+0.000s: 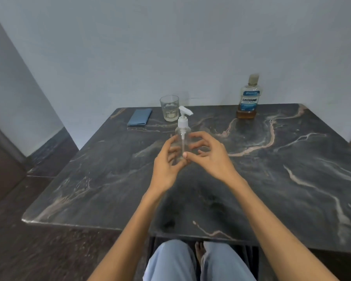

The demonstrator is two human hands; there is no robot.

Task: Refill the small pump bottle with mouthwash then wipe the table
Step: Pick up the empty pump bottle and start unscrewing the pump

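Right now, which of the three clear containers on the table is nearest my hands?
The small pump bottle, standing between your left hand and right hand. The glass and mouthwash bottle stand far back.

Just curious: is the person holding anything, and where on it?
The left hand holds the clear pump bottle around its lower body; the right hand hovers beside it, open.

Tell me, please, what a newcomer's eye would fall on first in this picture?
Most likely the clear pump bottle standing upright mid-table, with the left hand around its base and the right hand open beside it. Next, the mouthwash bottle at the far right edge of the dark marble table, then the glass and folded blue cloth at far left.
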